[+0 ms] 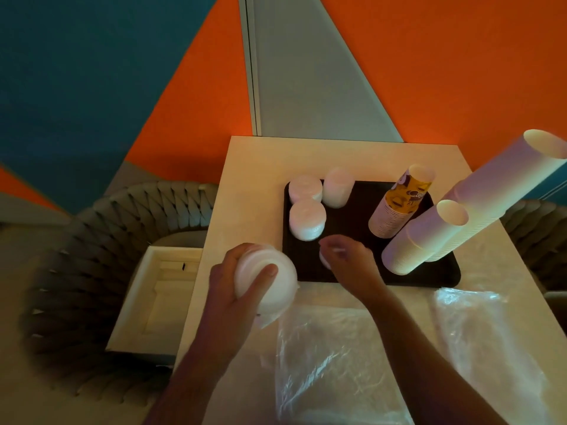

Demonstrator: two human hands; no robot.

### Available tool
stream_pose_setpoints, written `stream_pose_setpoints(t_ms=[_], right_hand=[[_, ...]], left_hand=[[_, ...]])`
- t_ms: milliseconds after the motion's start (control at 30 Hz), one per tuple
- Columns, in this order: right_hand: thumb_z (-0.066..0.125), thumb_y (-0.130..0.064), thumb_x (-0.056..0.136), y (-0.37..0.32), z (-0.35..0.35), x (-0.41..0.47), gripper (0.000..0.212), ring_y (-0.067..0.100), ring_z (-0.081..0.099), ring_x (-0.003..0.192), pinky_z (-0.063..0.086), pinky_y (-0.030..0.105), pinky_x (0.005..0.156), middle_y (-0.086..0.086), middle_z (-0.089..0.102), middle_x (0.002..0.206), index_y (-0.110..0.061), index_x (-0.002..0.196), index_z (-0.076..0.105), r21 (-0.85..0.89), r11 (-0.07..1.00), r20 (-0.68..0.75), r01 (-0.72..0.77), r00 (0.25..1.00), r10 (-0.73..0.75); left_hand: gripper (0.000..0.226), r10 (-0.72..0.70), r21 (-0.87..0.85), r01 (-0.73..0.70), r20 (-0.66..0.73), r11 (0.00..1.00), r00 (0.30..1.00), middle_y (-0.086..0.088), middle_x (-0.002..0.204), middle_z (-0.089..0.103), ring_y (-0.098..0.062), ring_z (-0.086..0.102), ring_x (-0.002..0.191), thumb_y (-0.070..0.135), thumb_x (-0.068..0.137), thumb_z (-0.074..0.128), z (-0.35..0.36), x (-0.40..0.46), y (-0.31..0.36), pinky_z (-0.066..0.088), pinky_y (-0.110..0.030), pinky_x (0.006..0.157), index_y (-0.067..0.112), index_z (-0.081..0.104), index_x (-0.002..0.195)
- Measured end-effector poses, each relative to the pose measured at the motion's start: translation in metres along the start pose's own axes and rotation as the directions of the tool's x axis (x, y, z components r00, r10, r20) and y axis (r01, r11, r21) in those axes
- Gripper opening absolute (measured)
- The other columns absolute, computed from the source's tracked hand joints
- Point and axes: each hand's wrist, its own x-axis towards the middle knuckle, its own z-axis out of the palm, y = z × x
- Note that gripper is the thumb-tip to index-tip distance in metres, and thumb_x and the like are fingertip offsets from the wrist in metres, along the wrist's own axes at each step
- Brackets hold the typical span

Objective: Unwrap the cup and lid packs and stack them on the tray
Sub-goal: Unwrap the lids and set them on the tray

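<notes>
A black tray (352, 219) lies on the white table (254, 167). Three stacks of white lids (307, 220) stand on its left part. On its right stand a printed yellow cup stack (399, 204) and two tall white cup stacks (429, 237). My left hand (233, 283) grips a stack of white lids (267, 280) just left of the tray's near corner. My right hand (346, 259) is over the tray's near edge with curled fingers on a few white lids (323, 259), mostly hidden under it.
Empty clear plastic wrappers lie on the table in front of me (331, 357) and at the right (478, 329). A white open box (159, 289) sits on a grey woven chair (76, 271) to the left. An orange and blue wall rises behind the table.
</notes>
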Motion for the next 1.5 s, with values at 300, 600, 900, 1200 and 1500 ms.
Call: stream_pose_setpoints(t_ms=[300, 600, 900, 1200, 1500], right_hand=[[0.075, -0.017, 0.09, -0.092, -0.02, -0.063, 0.012, 0.026, 0.066, 0.074, 0.06, 0.047, 0.078, -0.003, 0.072, 0.079, -0.028, 0.092, 0.076, 0.328, 0.926, 0.052, 0.186, 0.975, -0.214], [0.067, -0.015, 0.095, -0.095, -0.028, -0.067, 0.012, 0.012, 0.063, 0.065, 0.053, 0.029, 0.059, -0.009, 0.068, 0.073, -0.022, 0.086, 0.064, 0.168, 0.958, -0.055, 0.231, 0.973, -0.225], [0.079, -0.021, 0.082, -0.09, -0.03, -0.067, 0.026, 0.025, 0.073, 0.09, 0.06, 0.04, 0.082, 0.008, 0.075, 0.094, -0.015, 0.107, 0.074, 0.509, 0.86, 0.143, 0.039, 0.981, -0.129], [0.054, -0.032, 0.104, -0.001, -0.019, -0.006, 0.021, 0.021, 0.07, 0.092, 0.06, 0.03, 0.073, -0.005, 0.072, 0.099, -0.023, 0.119, 0.066, 0.365, 0.931, -0.193, -0.008, 0.978, 0.084], [0.068, -0.001, 0.09, 0.08, 0.02, 0.034, 0.025, 0.029, 0.067, 0.105, 0.059, 0.039, 0.082, 0.011, 0.07, 0.117, -0.01, 0.113, 0.075, -0.342, 0.91, -0.107, 0.234, 0.952, -0.286]], left_hand=[[0.058, 0.05, -0.005, -0.05, 0.038, 0.999, 0.998, 0.002, 0.128, 0.055, -0.009, 0.057, 0.113, 0.064, 0.07, 0.06, 0.005, 0.006, 0.003, 0.055, -0.035, 0.09, 0.045, 0.056, 0.124], [0.042, 0.048, -0.004, -0.048, 0.056, 0.999, 0.997, 0.01, 0.127, 0.051, 0.0, 0.054, 0.108, 0.061, 0.073, 0.065, 0.011, 0.006, 0.01, 0.054, -0.021, 0.08, 0.061, 0.049, 0.112], [0.047, 0.083, -0.003, -0.083, 0.057, 0.997, 0.995, 0.012, 0.124, 0.053, -0.001, 0.058, 0.108, 0.075, 0.063, 0.066, 0.01, 0.011, 0.015, 0.061, -0.035, 0.083, 0.066, 0.051, 0.107], [0.049, 0.023, -0.029, -0.022, 0.059, 0.999, 0.998, 0.006, 0.129, 0.055, -0.008, 0.057, 0.112, 0.048, 0.074, 0.069, -0.001, 0.012, 0.002, 0.055, -0.019, 0.064, 0.049, 0.056, 0.121], [0.051, -0.001, 0.007, 0.001, 0.0, 1.0, 1.0, 0.011, 0.128, 0.055, 0.0, 0.056, 0.108, 0.053, 0.074, 0.071, -0.009, 0.006, -0.006, 0.052, -0.01, 0.063, 0.051, 0.055, 0.123]])
